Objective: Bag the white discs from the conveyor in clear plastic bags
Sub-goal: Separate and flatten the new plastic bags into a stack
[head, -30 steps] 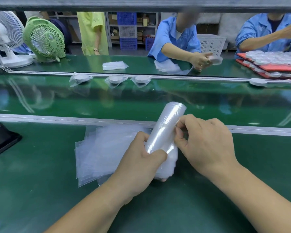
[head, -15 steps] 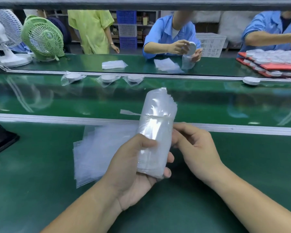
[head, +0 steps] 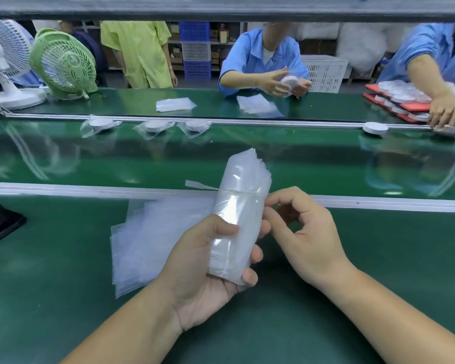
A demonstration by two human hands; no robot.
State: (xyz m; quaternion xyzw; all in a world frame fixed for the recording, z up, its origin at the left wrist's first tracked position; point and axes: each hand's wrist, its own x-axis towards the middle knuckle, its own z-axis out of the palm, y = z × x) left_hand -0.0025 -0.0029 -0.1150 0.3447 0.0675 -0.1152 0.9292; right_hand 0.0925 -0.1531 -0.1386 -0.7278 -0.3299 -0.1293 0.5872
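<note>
Presently left hand point(head: 195, 271) grips the bag bundle point(head: 243, 177), right hand point(head: 307, 240) touching it

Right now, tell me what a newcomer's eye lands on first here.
A taped bundle of clear bags stands centre frame, gripped by the left hand, with the right hand at its band. Behind it, three bagged discs and one bare disc lie along the far edge of the conveyor.

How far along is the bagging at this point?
Done: three bagged discs lie at the far side of the conveyor. In hand: the left hand grips a banded bundle of bags, with the right hand fingering its band. Left: a bare disc is unbagged; loose bags lie on the table.
</note>
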